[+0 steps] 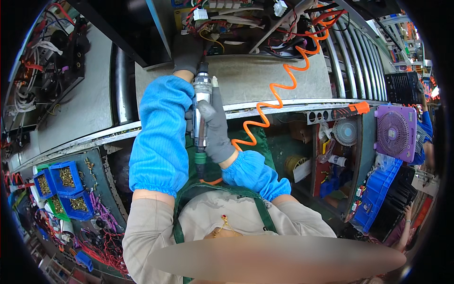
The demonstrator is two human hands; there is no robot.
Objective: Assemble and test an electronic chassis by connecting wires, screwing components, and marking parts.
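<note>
No legible lettering, labels, numbers or signs in view.

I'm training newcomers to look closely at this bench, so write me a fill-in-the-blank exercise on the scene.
1. The right hand is closed around a tool with a ____ band near the end closest to the person's body.
2. The sleeve cover on the arm of the left hand is ____.
3. The coiled hose is ____.
4. The larger fan, at the far right, has a ____ frame.

Missing words: green; blue; orange; purple.
</note>
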